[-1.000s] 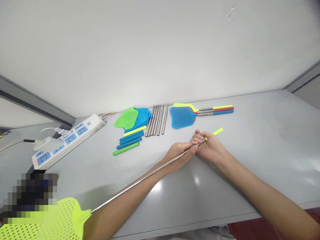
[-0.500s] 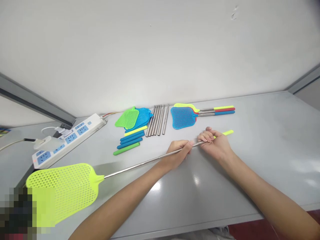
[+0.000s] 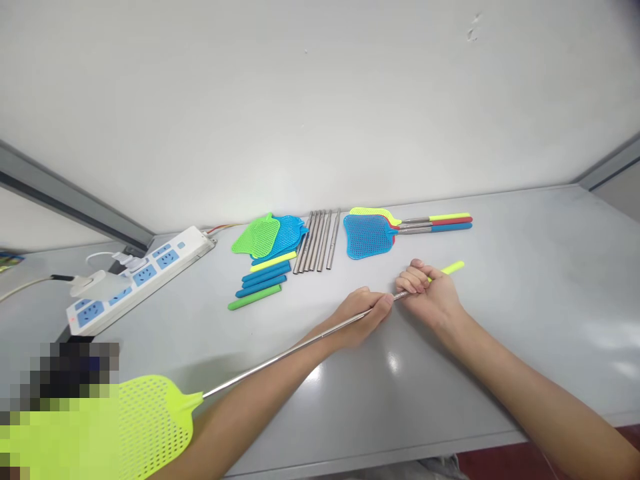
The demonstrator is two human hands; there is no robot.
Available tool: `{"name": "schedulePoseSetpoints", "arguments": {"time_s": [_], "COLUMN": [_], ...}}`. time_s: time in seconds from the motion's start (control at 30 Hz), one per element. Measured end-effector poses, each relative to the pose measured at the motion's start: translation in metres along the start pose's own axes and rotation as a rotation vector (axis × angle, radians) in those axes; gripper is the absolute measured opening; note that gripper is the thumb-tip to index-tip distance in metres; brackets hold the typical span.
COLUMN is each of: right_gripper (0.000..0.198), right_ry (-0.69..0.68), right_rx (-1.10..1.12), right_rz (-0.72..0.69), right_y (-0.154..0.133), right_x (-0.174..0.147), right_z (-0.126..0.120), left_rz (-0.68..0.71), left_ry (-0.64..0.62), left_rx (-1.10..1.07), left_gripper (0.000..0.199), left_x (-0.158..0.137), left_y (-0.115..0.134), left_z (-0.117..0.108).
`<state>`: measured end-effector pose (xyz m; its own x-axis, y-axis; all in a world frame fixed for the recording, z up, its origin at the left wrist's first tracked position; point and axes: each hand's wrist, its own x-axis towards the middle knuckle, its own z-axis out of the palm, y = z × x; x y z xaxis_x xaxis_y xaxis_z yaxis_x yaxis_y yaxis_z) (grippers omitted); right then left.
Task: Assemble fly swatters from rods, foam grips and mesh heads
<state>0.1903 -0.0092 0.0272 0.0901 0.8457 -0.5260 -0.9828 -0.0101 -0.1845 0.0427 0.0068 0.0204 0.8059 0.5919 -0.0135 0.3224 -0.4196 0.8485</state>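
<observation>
A yellow-green fly swatter (image 3: 155, 417) with a long extended metal rod stretches from the lower left up to both hands. My left hand (image 3: 367, 315) is closed around the rod, its thumb lying along the metal. Just to the right, my right hand (image 3: 429, 288) is wrapped around the handle end, and the tip of the yellow handle sticks out past it. Part of the swatter's head is hidden by a pixelated patch. Behind the hands lie finished-looking swatters, with a blue swatter (image 3: 370, 237) on top, their rods pushed in short.
Several metal rods (image 3: 320, 241) lie side by side at the back. Left of them are a green swatter head (image 3: 257, 237), a blue swatter head (image 3: 285, 233) and several handle sleeves (image 3: 263, 285). A power strip (image 3: 143, 280) with plugs lies on the left.
The yellow-green swatter head has swung lower and toward the near left edge, tilting the rod more steeply. My left hand has shifted slightly right along with it; both hands keep their hold.
</observation>
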Motion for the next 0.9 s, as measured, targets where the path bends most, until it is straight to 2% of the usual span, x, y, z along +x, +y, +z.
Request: {"name": "schedulePoseSetpoints", "arguments": {"time_s": [0.53, 0.73, 0.9], "right_gripper": [0.018, 0.018, 0.018], "right_ry": [-0.034, 0.003, -0.003], "right_rx": [-0.036, -0.04, -0.07], "right_rz": [-0.091, -0.059, -0.064], "right_y": [0.012, 0.019, 0.02], "right_x": [-0.01, -0.015, -0.017], "right_z": [0.001, 0.001, 0.002], "left_rz": [-0.033, 0.042, 0.05], "left_ry": [-0.001, -0.043, -0.036], "left_rx": [-0.07, -0.002, 0.024], "left_gripper": [0.05, 0.05, 0.049], "left_x": [-0.002, 0.001, 0.002], "left_y": [0.0, 0.001, 0.003], "left_z": [-0.002, 0.0, 0.0]}}
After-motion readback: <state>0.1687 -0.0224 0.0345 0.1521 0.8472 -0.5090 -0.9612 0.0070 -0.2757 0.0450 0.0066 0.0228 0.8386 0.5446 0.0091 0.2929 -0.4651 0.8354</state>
